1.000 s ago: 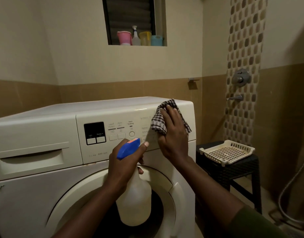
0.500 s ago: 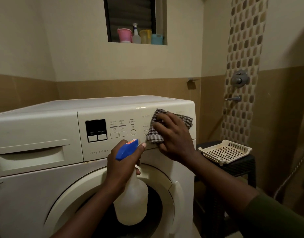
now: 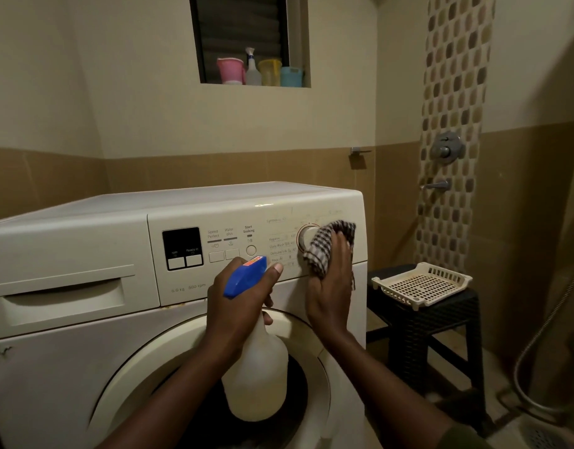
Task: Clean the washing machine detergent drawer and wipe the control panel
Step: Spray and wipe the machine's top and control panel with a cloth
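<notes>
Pressing the checked cloth [image 3: 324, 251] on the program dial [image 3: 305, 238] at the right end of the control panel [image 3: 247, 218], the right hand [image 3: 331, 286], grip curled around the cloth, may turn the dial, and the left hand [image 3: 237, 306], grip closed on the spray bottle [image 3: 256, 377], may squeeze its trigger.

I stand in a home bathroom: tiled walls, a shower mixer [image 3: 447, 147] and tap [image 3: 436, 185] beside my washing machine [image 3: 85, 241], a hose [image 3: 538, 345] trailing down, a floor drain [image 3: 552, 436].
</notes>
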`<action>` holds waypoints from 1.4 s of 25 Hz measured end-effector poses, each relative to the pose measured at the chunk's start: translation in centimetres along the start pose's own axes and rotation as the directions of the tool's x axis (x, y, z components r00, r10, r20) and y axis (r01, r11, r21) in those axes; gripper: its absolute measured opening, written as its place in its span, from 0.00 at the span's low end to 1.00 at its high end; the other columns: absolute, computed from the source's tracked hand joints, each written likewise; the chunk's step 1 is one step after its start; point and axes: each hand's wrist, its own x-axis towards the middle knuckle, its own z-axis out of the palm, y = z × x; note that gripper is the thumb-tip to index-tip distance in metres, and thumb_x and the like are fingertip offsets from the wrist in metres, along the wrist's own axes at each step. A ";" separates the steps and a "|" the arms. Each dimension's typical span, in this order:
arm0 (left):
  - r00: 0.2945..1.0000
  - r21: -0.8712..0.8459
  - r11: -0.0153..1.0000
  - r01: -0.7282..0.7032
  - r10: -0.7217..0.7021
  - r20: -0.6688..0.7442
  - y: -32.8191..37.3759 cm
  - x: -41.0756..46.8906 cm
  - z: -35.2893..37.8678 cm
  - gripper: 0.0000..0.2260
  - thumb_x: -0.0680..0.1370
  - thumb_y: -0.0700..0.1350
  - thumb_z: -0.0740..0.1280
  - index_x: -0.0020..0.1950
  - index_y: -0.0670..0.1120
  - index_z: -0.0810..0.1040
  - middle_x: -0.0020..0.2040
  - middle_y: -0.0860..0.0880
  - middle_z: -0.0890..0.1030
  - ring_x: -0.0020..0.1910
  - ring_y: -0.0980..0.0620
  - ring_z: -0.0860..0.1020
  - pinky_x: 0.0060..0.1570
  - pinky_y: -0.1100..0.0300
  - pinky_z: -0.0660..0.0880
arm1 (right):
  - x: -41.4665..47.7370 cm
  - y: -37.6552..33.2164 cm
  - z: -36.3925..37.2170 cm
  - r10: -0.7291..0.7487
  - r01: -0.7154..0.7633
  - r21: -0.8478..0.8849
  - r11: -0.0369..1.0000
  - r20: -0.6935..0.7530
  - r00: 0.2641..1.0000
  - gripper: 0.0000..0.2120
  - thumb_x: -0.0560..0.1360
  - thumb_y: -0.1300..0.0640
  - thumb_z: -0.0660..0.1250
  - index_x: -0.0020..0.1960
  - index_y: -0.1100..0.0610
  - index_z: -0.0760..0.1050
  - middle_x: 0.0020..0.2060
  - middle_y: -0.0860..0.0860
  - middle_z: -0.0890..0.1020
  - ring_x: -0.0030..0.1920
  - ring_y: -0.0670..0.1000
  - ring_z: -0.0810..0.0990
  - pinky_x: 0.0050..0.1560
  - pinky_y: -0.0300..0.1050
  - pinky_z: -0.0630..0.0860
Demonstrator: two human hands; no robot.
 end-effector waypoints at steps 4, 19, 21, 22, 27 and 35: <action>1.000 0.003 1.000 -0.002 0.002 -0.019 0.1 0.0 -0.2 0.14 0.74 0.52 0.72 0.46 0.42 0.76 0.38 0.39 0.80 0.34 0.48 0.79 0.27 0.61 0.77 | -2.3 0.4 0.7 0.068 -0.066 -0.022 0.998 0.073 0.995 0.39 0.71 0.56 0.56 0.77 0.47 0.42 0.78 0.46 0.46 0.77 0.45 0.40 0.77 0.52 0.48; 0.999 -0.020 0.999 0.045 -0.044 0.019 -0.7 -0.7 -0.4 0.14 0.75 0.50 0.71 0.48 0.41 0.75 0.37 0.38 0.79 0.30 0.49 0.77 0.26 0.61 0.75 | 0.8 1.9 -0.9 -0.444 0.552 -0.451 0.702 0.328 0.834 0.39 0.68 0.59 0.60 0.78 0.48 0.53 0.78 0.49 0.50 0.78 0.57 0.44 0.76 0.61 0.49; 0.999 -0.018 0.998 0.054 -0.054 0.004 -0.7 -0.7 -0.7 0.14 0.75 0.51 0.71 0.48 0.41 0.76 0.37 0.39 0.79 0.30 0.50 0.77 0.26 0.61 0.76 | 2.6 0.0 -0.7 -0.484 0.612 -0.516 0.600 0.375 0.790 0.36 0.69 0.56 0.59 0.77 0.53 0.56 0.78 0.52 0.55 0.78 0.57 0.47 0.76 0.60 0.50; 0.998 -0.026 0.998 0.057 -0.057 0.000 -0.6 -0.6 -0.9 0.14 0.75 0.51 0.71 0.48 0.41 0.76 0.37 0.39 0.79 0.30 0.50 0.77 0.26 0.61 0.76 | 3.2 -0.7 -0.7 -0.503 0.640 -0.529 0.557 0.399 0.767 0.35 0.70 0.55 0.57 0.77 0.55 0.56 0.77 0.53 0.56 0.78 0.57 0.49 0.76 0.60 0.50; 0.999 -0.040 0.998 0.050 -0.050 0.008 -0.4 -1.2 -1.0 0.14 0.75 0.50 0.71 0.47 0.39 0.75 0.36 0.38 0.78 0.29 0.50 0.76 0.26 0.60 0.76 | 1.2 2.1 -1.2 -0.556 0.778 -0.443 0.446 0.544 0.629 0.38 0.73 0.53 0.66 0.78 0.57 0.52 0.78 0.54 0.54 0.78 0.53 0.48 0.77 0.54 0.50; 0.998 0.028 0.998 0.057 -0.057 0.011 -1.0 -1.8 -0.8 0.14 0.75 0.53 0.70 0.48 0.42 0.76 0.36 0.40 0.79 0.31 0.51 0.77 0.27 0.63 0.76 | -1.3 3.6 -3.1 -0.116 0.118 -0.007 0.993 0.161 0.980 0.36 0.69 0.62 0.57 0.77 0.53 0.54 0.78 0.48 0.51 0.77 0.46 0.51 0.72 0.42 0.57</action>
